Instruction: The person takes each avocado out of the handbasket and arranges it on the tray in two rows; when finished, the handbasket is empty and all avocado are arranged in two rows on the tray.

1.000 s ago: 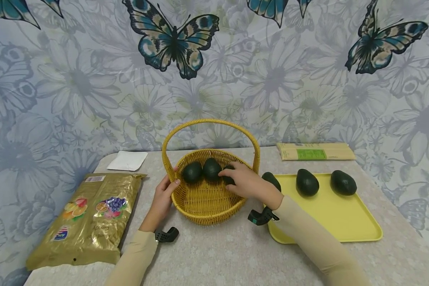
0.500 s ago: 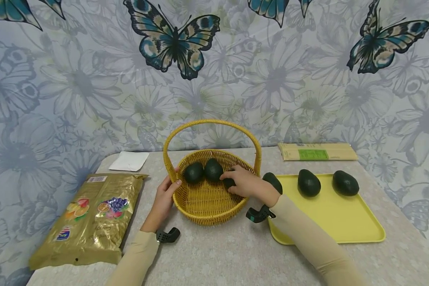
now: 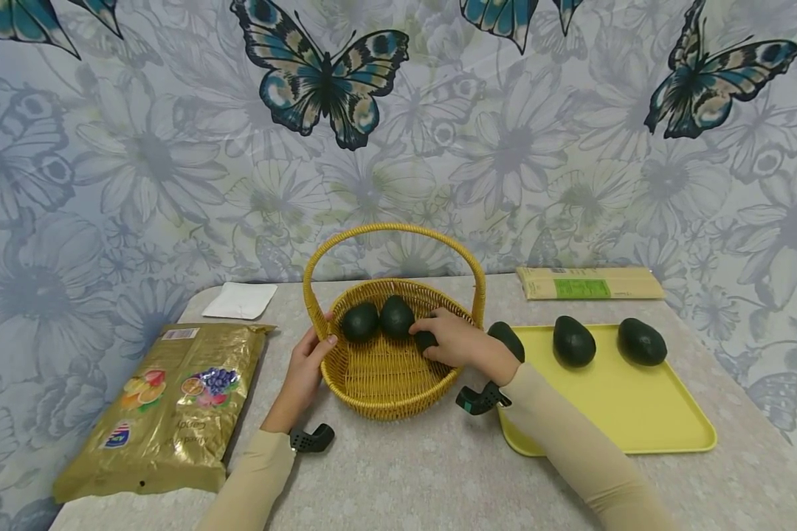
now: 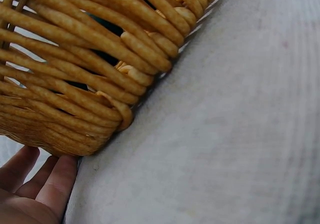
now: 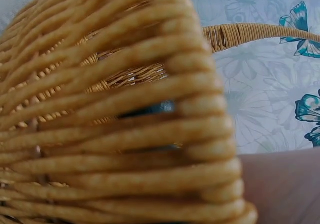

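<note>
Gripping dark avocado (image 3: 424, 340) with curled fingers of right hand (image 3: 461, 343) in right half of wicker basket (image 3: 388, 407), beside two other avocados (image 3: 395, 317); holding basket's outer left side between thumb and fingers of left hand (image 3: 303, 365).

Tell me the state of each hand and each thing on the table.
Wicker basket: upright, handle raised
Left hand: gripping the basket
Right hand: in the basket, holding a mostly covered avocado
Two free avocados: lying in the basket
Yellow tray: flat, partly hidden
Three avocados: along the tray's far edge, leftmost partly hidden
Gold candy bag: plump, lying flat
Green-labelled packet: lying flat
White item: lying flat
</note>
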`<action>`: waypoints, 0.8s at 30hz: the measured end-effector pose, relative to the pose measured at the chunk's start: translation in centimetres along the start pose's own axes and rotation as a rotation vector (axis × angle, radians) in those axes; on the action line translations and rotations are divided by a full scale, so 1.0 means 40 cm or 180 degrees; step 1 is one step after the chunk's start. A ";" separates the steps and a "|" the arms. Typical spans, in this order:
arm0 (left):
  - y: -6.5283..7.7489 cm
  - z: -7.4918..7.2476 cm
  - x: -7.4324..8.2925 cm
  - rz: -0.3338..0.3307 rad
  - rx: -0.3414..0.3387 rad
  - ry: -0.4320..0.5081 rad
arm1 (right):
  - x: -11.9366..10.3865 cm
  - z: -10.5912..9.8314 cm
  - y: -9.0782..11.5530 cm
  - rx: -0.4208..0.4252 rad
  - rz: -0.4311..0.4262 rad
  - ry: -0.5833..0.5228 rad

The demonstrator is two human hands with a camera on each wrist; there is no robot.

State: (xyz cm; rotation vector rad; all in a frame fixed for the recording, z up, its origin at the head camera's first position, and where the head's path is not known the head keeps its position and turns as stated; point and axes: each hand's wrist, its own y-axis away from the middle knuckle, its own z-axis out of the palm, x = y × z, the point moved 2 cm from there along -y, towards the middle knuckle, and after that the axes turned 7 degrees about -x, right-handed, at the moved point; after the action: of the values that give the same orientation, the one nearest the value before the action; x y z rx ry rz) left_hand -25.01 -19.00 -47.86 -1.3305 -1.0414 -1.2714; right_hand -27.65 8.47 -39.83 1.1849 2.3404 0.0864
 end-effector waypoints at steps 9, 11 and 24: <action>0.002 -0.002 0.001 -0.0061 -0.0012 -0.0029 | 0.002 -0.001 -0.004 0.0037 -0.0004 -0.0084; 0.002 -0.001 0.003 -0.0046 -0.0017 -0.0041 | 0.002 -0.002 -0.003 0.0040 -0.0019 -0.0106; 0.003 -0.001 0.006 0.0048 -0.0021 -0.0093 | -0.017 -0.026 0.050 0.0282 -0.0506 -0.0356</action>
State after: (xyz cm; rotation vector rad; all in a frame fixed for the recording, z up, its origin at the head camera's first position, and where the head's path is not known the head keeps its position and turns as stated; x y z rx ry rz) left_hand -24.89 -19.07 -47.64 -1.3631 -1.0463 -1.2486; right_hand -26.31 9.36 -38.08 1.0125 2.3502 -0.1366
